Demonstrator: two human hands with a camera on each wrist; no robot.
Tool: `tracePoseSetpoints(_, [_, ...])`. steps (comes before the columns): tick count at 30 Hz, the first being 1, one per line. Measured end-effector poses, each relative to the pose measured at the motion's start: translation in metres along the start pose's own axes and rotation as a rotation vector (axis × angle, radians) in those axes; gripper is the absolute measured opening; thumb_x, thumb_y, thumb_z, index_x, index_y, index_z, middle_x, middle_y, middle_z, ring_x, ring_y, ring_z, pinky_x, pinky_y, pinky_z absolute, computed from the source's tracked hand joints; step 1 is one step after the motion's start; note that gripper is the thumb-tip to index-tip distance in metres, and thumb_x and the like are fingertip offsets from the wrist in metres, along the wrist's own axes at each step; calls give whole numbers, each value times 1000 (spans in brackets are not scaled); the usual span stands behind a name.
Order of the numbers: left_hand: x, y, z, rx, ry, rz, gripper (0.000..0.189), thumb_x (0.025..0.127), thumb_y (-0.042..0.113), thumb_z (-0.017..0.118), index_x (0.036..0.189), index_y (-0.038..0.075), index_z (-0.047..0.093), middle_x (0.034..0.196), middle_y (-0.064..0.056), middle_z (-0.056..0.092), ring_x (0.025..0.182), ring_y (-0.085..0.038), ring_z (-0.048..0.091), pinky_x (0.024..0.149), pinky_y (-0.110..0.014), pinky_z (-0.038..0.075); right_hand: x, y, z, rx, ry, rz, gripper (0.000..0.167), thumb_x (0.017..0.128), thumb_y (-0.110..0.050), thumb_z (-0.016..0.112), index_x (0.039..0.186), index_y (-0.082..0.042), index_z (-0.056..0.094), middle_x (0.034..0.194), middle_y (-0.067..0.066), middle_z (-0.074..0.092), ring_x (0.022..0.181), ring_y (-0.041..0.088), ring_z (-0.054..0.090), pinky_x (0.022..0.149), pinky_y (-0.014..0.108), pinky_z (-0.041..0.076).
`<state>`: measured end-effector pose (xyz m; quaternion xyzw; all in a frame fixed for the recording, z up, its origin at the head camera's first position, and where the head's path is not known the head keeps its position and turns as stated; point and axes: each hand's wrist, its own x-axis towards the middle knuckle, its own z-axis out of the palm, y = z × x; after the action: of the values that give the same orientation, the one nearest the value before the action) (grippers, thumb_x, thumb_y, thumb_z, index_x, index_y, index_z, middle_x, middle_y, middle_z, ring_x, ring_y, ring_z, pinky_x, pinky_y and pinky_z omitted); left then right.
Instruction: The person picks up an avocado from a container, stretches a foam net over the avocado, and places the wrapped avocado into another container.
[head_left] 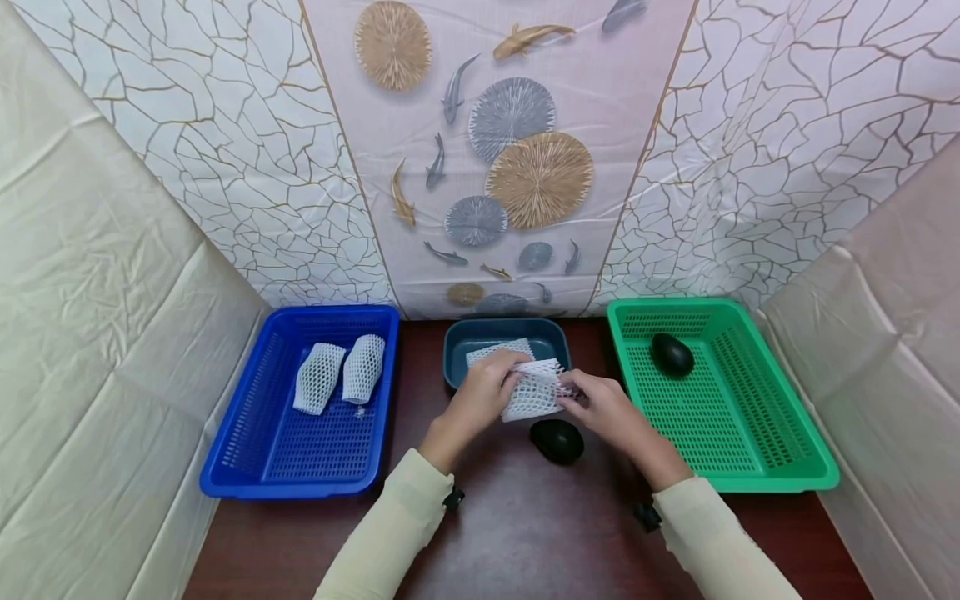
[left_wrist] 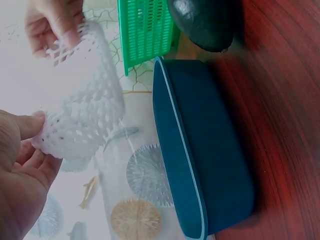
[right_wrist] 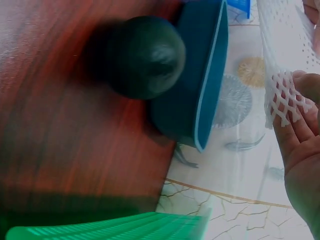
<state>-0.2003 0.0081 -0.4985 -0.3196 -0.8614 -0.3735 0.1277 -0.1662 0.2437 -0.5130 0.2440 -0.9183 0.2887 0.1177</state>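
Both hands hold a white foam net sleeve (head_left: 534, 395) above the table, in front of a dark teal tub (head_left: 453, 354). The left hand (head_left: 486, 385) pinches one end between thumb and fingers, and the right hand (head_left: 603, 408) pinches the opposite end. In the left wrist view the foam net sleeve (left_wrist: 95, 100) is stretched between the two hands. Another white foam net (head_left: 480, 353) shows in the tub, partly hidden behind the left hand. Just below the held sleeve, a dark avocado (head_left: 557, 442) lies on the table.
A blue basket (head_left: 300, 492) at the left contains two net-wrapped pieces, one (head_left: 319, 379) beside the other (head_left: 363, 369). The green basket (head_left: 780, 483) at the right holds a dark avocado (head_left: 672, 356). Patterned cloth (head_left: 525, 275) hangs behind the table, with plain cloth walls at both sides.
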Motion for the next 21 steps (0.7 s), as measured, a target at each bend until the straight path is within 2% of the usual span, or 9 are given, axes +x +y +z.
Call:
tracePoseSetpoints(6, [0, -5, -1, -4, 26, 1, 18, 98, 5, 69, 114, 8, 72, 116, -8, 74, 110, -22, 70, 96, -38, 57, -7, 11, 10, 48, 2, 48, 20, 87, -7, 81, 105, -10, 70, 96, 5, 75, 85, 17, 73, 74, 36, 62])
tracePoseSetpoints(13, [0, -6, -2, -9, 35, -4, 15, 97, 6, 69, 112, 7, 72, 114, -8, 74, 109, -22, 71, 96, -38, 57, -13, 18, 17, 87, 14, 25, 18, 88, -5, 81, 102, -10, 71, 98, 4, 76, 86, 16, 74, 75, 36, 62])
tracePoseSetpoints(21, [-4, -9, 3, -45, -2, -35, 16, 100, 11, 68, 115, 8, 71, 114, -8, 73, 105, -21, 69, 92, -37, 58, -12, 9, 6, 59, 67, 12, 18, 87, -5, 81, 100, -13, 71, 98, 1, 76, 86, 13, 72, 76, 36, 62])
